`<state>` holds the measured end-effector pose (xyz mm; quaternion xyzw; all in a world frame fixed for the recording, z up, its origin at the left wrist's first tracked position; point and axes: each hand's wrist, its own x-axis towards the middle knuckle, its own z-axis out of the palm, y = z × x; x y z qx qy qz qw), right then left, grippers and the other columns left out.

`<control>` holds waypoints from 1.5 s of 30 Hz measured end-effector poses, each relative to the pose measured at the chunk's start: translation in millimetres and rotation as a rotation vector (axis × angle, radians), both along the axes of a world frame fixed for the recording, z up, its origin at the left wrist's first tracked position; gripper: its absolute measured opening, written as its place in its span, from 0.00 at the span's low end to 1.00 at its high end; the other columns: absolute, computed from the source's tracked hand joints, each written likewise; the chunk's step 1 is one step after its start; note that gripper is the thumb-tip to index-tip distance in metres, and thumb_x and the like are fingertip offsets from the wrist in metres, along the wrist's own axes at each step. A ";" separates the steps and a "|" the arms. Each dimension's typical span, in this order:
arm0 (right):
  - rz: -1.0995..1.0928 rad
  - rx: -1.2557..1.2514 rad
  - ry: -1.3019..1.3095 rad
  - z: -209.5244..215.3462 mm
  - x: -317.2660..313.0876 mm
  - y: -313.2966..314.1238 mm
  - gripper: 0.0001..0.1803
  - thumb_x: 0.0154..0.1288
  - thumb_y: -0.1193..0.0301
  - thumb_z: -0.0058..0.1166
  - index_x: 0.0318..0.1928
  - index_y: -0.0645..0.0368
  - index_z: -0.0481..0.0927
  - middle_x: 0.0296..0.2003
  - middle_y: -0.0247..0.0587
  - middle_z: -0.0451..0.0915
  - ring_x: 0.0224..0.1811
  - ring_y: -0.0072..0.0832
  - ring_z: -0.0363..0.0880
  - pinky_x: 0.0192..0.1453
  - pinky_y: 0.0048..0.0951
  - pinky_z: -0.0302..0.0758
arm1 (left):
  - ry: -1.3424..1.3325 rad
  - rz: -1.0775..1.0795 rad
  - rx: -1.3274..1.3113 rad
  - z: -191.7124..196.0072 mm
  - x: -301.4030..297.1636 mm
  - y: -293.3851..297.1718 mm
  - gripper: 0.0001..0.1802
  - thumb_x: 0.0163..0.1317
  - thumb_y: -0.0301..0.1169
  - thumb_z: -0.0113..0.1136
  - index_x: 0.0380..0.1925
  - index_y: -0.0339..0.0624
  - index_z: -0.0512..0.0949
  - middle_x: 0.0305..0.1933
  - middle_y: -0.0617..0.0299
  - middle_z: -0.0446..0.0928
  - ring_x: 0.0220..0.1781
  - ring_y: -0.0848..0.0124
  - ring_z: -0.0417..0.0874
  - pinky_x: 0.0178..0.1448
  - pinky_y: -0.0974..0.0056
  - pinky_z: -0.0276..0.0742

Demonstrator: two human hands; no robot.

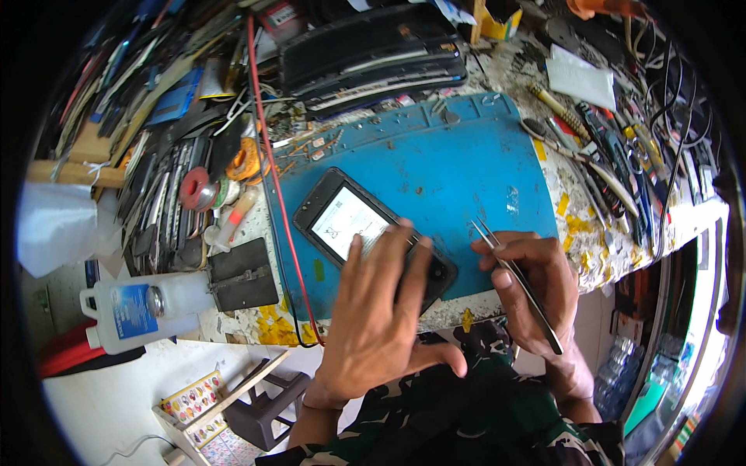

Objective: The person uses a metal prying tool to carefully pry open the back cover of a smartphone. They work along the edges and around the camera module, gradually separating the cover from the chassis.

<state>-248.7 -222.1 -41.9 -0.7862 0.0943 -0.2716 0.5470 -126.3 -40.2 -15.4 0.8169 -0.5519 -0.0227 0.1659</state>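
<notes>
A dark phone (317, 203) lies at a slant on the blue work mat (443, 167), a white label showing in its open face. Over the phone's near half spreads my left hand (374, 311), fingers stretched and a little blurred, holding nothing; whether the fingertips touch the phone I cannot tell. To the right of it, my right hand (536, 287) grips metal tweezers (522, 281) between thumb and fingers. Their two tips stand slightly apart and point to the far left, above the mat and clear of the phone.
A red cable (264, 132) runs down the mat's left side. Left of it are solder spools (200, 192), a small black plate (244, 274) and a plastic jug (128, 311). Stacked black devices (373, 54) stand behind. Pliers and screwdrivers (606, 147) crowd the right.
</notes>
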 end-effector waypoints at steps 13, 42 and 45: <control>0.004 0.004 0.011 10.2 -2.0 -4.1 0.08 0.63 0.81 0.68 0.42 0.63 0.84 0.42 0.46 0.86 0.44 0.38 0.86 0.48 0.35 0.82 | 0.216 -0.297 -0.421 -1.0 -12.9 5.8 0.33 0.57 0.55 0.74 0.48 0.36 0.85 0.59 0.49 0.82 0.59 0.53 0.86 0.63 0.50 0.84; -0.005 -0.524 0.520 39.4 46.3 -2.6 0.20 0.54 0.69 0.76 0.37 0.59 0.74 0.37 0.42 0.70 0.44 0.43 0.68 0.51 0.42 0.67 | 0.087 -0.072 -0.301 -24.9 7.9 30.1 0.33 0.64 0.55 0.69 0.57 0.40 0.83 0.64 0.50 0.82 0.68 0.54 0.81 0.69 0.51 0.79; -0.015 -0.515 0.468 34.7 55.5 0.0 0.20 0.55 0.70 0.75 0.37 0.59 0.73 0.39 0.42 0.70 0.43 0.43 0.67 0.51 0.41 0.66 | 0.085 -0.081 -0.289 -25.2 7.6 30.5 0.33 0.64 0.56 0.69 0.58 0.42 0.83 0.63 0.50 0.82 0.68 0.53 0.82 0.67 0.50 0.81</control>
